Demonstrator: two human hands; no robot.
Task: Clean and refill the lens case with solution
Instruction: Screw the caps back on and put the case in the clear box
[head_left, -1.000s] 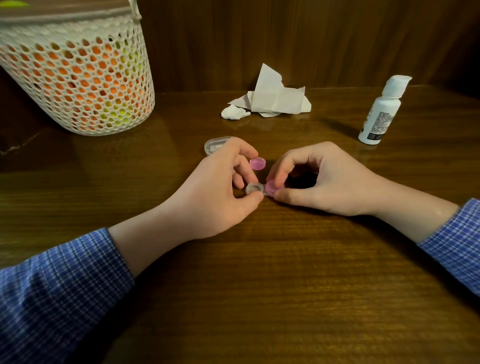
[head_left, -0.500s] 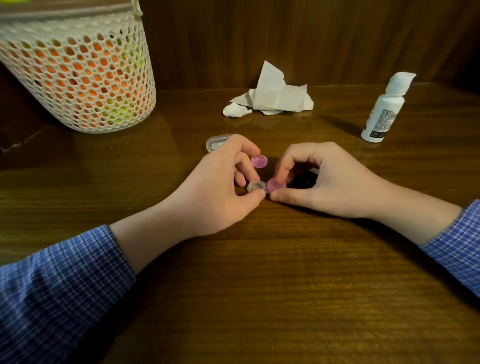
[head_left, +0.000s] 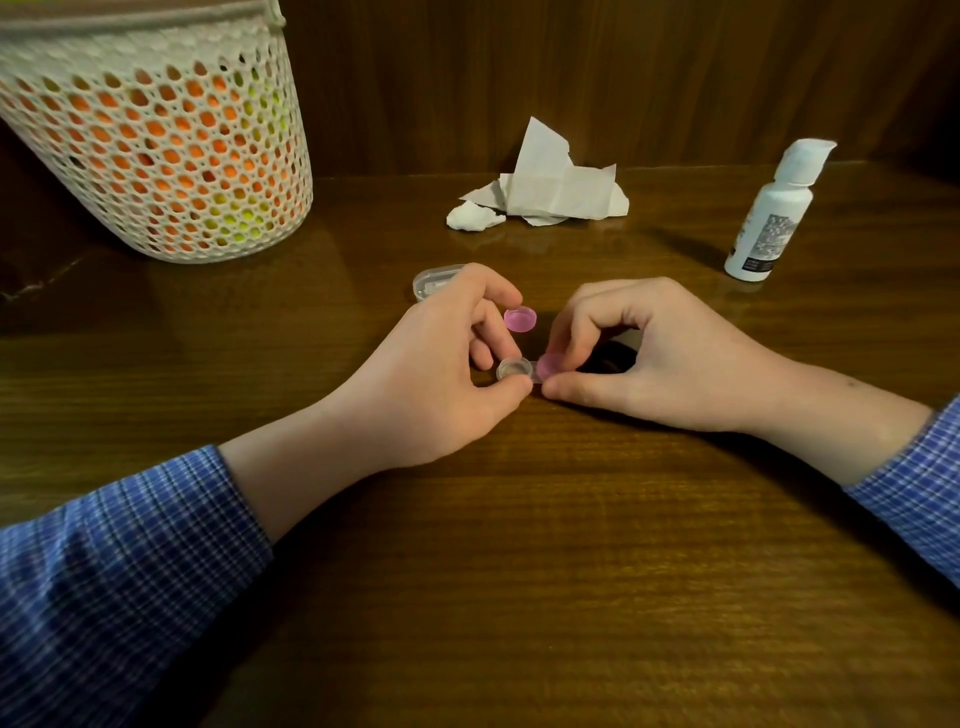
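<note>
A small clear lens case (head_left: 514, 370) rests on the wooden table, pinched at its left well between thumb and fingers of my left hand (head_left: 441, 374). That left well stands uncovered. My right hand (head_left: 654, 358) grips a pink cap (head_left: 549, 366) sitting on the case's right well. A second pink cap (head_left: 520, 318) lies upturned on the table just behind the case, beside my left fingertips. The white solution bottle (head_left: 774, 215) stands upright at the back right, capped, well away from both hands.
A white mesh basket (head_left: 156, 150) holding orange and yellow things stands at the back left. Crumpled white tissue (head_left: 545, 189) lies at the back centre. A clear plastic lid or box (head_left: 434, 278) peeks out behind my left hand. A wooden wall closes the far side.
Both hands have stayed at the case. My right fingers have shifted slightly around the pink cap on the right well. Nothing else moved.
</note>
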